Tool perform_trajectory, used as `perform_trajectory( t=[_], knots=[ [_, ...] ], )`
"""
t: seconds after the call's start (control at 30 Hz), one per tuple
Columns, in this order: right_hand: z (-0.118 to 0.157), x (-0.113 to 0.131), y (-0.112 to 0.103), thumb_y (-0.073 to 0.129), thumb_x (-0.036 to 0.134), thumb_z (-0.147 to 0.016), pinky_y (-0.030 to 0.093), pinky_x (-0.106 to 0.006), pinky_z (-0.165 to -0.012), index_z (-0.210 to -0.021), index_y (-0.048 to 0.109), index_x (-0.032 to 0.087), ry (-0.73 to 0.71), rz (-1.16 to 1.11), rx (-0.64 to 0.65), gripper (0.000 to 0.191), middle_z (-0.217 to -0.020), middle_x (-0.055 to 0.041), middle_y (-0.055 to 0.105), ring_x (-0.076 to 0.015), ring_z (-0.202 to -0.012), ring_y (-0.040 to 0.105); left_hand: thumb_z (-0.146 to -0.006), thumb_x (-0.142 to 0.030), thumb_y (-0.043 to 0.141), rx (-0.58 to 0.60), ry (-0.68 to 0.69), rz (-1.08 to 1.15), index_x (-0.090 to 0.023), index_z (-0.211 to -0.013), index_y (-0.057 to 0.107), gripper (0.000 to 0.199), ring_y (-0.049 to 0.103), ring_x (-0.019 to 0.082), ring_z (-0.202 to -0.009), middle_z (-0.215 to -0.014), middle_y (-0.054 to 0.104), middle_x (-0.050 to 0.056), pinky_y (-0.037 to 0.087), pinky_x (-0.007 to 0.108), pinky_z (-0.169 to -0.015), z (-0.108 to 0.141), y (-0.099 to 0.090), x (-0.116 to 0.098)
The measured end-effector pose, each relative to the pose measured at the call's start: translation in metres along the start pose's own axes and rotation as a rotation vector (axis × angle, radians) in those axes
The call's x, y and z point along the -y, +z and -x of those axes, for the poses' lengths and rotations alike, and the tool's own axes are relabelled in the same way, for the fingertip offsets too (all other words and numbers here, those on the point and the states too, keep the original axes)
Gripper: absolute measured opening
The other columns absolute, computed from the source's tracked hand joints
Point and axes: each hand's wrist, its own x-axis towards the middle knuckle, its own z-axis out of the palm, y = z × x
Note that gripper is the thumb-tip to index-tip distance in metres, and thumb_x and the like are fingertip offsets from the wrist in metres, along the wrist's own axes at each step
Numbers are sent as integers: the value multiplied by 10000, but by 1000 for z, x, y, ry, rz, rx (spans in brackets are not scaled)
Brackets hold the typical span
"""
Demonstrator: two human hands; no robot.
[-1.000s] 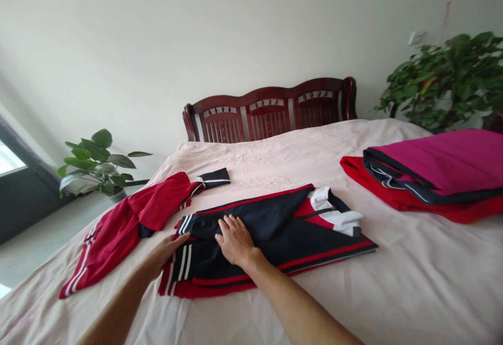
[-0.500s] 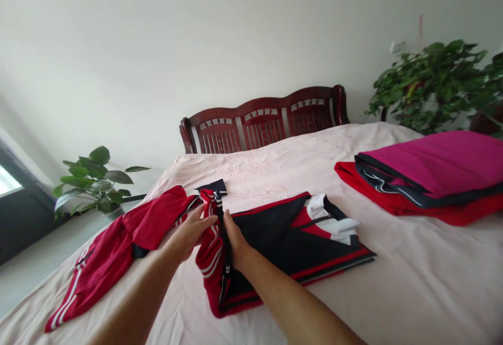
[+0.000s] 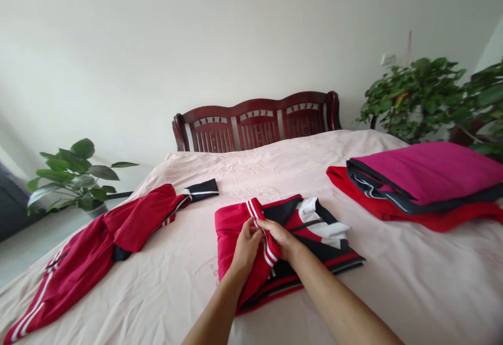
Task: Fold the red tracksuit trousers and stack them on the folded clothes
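A: Starting at the far left, what's there?

B: A broad-leaved potted plant (image 3: 74,177) on the floor beside the bed (image 3: 393,282). On the bed's pale pink sheet, toward its left side, lies a red track garment (image 3: 98,240) with white side stripes, spread loosely, its dark cuff pointing toward the headboard (image 3: 255,125).

A: And in the middle?

B: The red, black and white track jacket (image 3: 310,235), lying near the bed's centre. Its left part is folded over, so a red panel with white stripes lies on top of the black body; the white collar shows at the right end.

A: The hands?

B: Both are on that folded red panel, close together, nearly touching. The left hand (image 3: 245,248) has its fingers curled, pinching the striped edge of the cloth. The right hand (image 3: 281,237) is just beside it, fingers closed on the same striped edge from the other side. Neither is spread flat.

A: Further right?

B: A stack of folded clothes (image 3: 416,182), well apart from the jacket: a magenta piece on top, a dark one with white piping under it, red at the bottom. Behind it, past the bed's right edge, stands a bushy green plant (image 3: 424,96) against the white wall.
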Motion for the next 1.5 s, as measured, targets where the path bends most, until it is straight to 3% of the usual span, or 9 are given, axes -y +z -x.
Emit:
perform_trajectory(
  t=[0.1, 0.27, 0.43, 0.57, 0.67, 0.87, 1.0, 1.3, 1.5],
  knots=[
    [-4, -2, 5, 668, 154, -710, 495, -253, -592, -890, 620, 151, -34, 51, -62, 186, -647, -8, 678, -150, -553, 641, -824, -110, 539, 59, 60, -60, -124, -1309, 527, 485, 700, 185, -873, -970, 728, 85, 543, 306, -822, 11, -13, -9],
    [2, 18, 3, 618, 153, -640, 536, -323, -671, -936, 639, 163, -118, 194, -95, 296, -692, -21, 707, -209, -642, 684, -902, -180, 460, 55, 459, -630, -207, -1171, 671, 342, 638, 223, -1128, -1213, 688, 100, 483, 409, -1028, 49, -41, -29],
    [7, 43, -26, 523, 133, -684, 552, -372, -747, -1070, 664, 133, -230, 785, -333, 411, -818, -79, 741, -258, -788, 710, -902, -331, 572, 194, 592, -1107, -294, -1416, 528, 517, 478, 303, -1367, -1483, 529, 59, 344, 565, -1161, 81, -38, 10],
    [17, 49, -27, 540, 98, -721, 418, -437, -1046, -1262, 609, 139, -369, 966, -481, 547, -1238, -147, 668, -306, -1237, 558, -850, -445, 646, 191, 590, -1137, -271, -1499, 413, 711, 389, 361, -1422, -1559, 395, 101, 312, 608, -1166, 89, -26, 35],
    [39, 43, -3, 501, 99, -824, 299, -451, -1139, -1367, 545, 120, -644, 1330, -458, 545, -1420, -163, 539, -295, -1344, 443, -903, -405, 564, 253, 513, -889, -304, -1381, 573, 488, 464, 318, -1379, -1484, 523, 71, 344, 555, -1161, 89, -35, 28],
    [89, 0, 39, 636, 310, -897, 368, -350, -1079, -1179, 678, 272, -795, 1579, 180, 287, -1209, -5, 690, -194, -1166, 570, -848, -432, 579, -267, 171, -158, -167, -1096, 693, 381, 674, 228, -1030, -1115, 729, 110, 531, 348, -917, 46, -94, 6],
    [99, -31, 35, 778, 493, -750, 394, -345, -1036, -1258, 624, 294, -786, 1612, 527, 567, -1310, -7, 620, -218, -1177, 531, -808, -360, 630, -337, -61, -53, -158, -1296, 568, 532, 686, 177, -926, -1160, 679, 131, 536, 298, -810, -6, -123, -9],
    [81, -57, 25, 573, 322, -964, 393, -305, -819, -1021, 705, 321, -965, 1768, 322, 144, -991, 16, 645, -155, -918, 527, -861, -385, 671, -104, -245, -181, -167, -1084, 664, 312, 591, 84, -552, -698, 653, -13, 413, 189, -518, -78, -107, -27],
    [81, -52, 20, 573, 348, -965, 380, -289, -768, -984, 719, 301, -1012, 1662, 369, 155, -938, 24, 653, -134, -862, 537, -934, -372, 600, -153, -206, -323, -148, -1101, 618, 280, 627, 116, -727, -954, 661, 27, 553, 280, -636, -97, -105, -20]
  ],
)
